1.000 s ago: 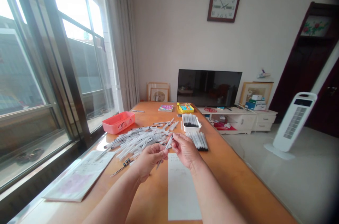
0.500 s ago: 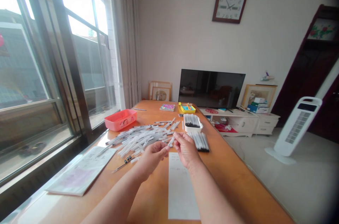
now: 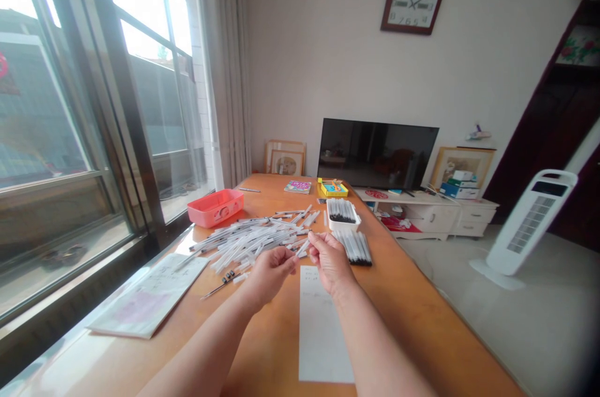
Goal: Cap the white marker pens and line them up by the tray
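My right hand [image 3: 330, 262] pinches a short translucent white pen tube [image 3: 304, 249] above the table. Close by on its left, my left hand [image 3: 272, 275] has thumb and forefinger pressed together; whatever may be between them is too small to make out. Behind both hands spreads a loose pile of clear pen barrels and thin refills [image 3: 255, 239]. A row of pens with black ends [image 3: 354, 248] lies just past my right hand. Beneath my right forearm is a sheet of white paper [image 3: 323, 334]. Left of my left hand lie a dark-tipped refill [image 3: 215, 289] and small black pieces [image 3: 229, 276].
A red plastic box [image 3: 216, 209] stands at the left, and a white container of pens [image 3: 342, 216] at the right edge. Farther back are a yellow box [image 3: 334, 188] and a colourful booklet [image 3: 298, 187]. A paper booklet [image 3: 150, 297] lies at the left.
My left hand has drawn slightly left, away from the tube in my right hand. The view has shifted a little.
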`<state>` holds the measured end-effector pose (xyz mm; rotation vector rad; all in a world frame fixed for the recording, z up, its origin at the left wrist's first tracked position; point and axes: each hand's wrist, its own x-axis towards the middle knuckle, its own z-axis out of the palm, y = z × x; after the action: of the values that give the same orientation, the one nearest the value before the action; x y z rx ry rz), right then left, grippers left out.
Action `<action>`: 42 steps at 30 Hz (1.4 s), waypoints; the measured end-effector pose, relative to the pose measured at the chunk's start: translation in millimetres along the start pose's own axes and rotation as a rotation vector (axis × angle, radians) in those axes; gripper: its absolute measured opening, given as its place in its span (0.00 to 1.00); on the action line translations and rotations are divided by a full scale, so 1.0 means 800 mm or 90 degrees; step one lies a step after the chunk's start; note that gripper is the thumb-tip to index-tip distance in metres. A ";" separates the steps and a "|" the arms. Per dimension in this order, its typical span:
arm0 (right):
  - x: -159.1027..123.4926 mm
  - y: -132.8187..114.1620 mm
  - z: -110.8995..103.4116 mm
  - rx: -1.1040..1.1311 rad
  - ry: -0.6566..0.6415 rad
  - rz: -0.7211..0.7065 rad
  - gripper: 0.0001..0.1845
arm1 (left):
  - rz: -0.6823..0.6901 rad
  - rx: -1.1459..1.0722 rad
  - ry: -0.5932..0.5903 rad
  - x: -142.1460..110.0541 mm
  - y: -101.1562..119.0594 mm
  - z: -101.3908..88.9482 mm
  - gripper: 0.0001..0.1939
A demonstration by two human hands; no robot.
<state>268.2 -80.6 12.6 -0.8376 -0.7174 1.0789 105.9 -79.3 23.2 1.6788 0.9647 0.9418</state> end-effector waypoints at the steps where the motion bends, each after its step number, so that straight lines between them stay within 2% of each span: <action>1: -0.001 -0.002 0.000 0.006 -0.009 0.006 0.20 | -0.012 -0.024 -0.017 -0.001 0.002 -0.001 0.18; 5: -0.004 -0.012 -0.001 0.026 -0.057 0.029 0.19 | -0.045 -0.084 -0.056 -0.005 0.011 -0.002 0.20; 8: -0.005 -0.015 0.000 0.019 -0.060 0.028 0.20 | -0.036 -0.085 -0.058 -0.005 0.011 -0.001 0.20; 15: -0.003 -0.006 0.005 -0.002 0.010 0.021 0.22 | 0.025 0.088 0.050 0.001 -0.002 0.004 0.16; 20: -0.003 -0.013 0.001 0.047 -0.033 0.035 0.21 | 0.003 -0.008 0.000 0.000 0.002 0.002 0.19; 24: -0.004 -0.018 -0.001 0.041 -0.051 0.031 0.18 | -0.006 -0.031 -0.016 -0.001 0.005 0.000 0.21; 27: -0.005 -0.016 0.002 0.017 -0.041 0.014 0.19 | 0.006 -0.005 -0.014 0.000 0.003 -0.002 0.20; 32: -0.004 -0.006 0.006 -0.041 0.006 -0.007 0.21 | 0.067 0.140 0.036 0.003 -0.002 -0.010 0.19; 37: -0.004 -0.003 0.004 -0.056 -0.003 -0.005 0.23 | 0.037 0.090 -0.004 0.006 -0.004 -0.017 0.21; 42: -0.003 -0.002 0.001 -0.056 -0.044 0.007 0.24 | 0.035 0.053 -0.001 0.006 -0.004 -0.018 0.22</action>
<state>267.2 -83.3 13.9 -0.8830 -0.8245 1.0963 94.3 -68.9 24.6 1.7839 0.9736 0.9478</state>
